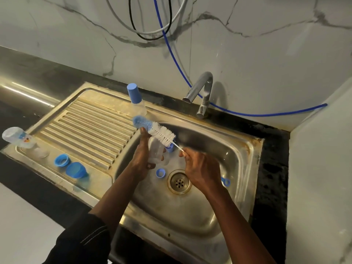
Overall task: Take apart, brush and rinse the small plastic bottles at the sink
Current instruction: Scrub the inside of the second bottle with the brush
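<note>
Grip of left hand (140, 159) round clear bottle (156, 152), right hand (202, 168) pinching brush stem (178, 147), bristles (162, 134) outside bottle, over sink basin (224, 155).

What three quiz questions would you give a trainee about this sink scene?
1. True or false: the brush is inside the bottle that the left hand holds.
2. Which hand holds the brush? A. left hand B. right hand
3. Fill in: the blue ring lies in the sink, next to the ___.
Key: 1 false; 2 B; 3 drain.
</note>
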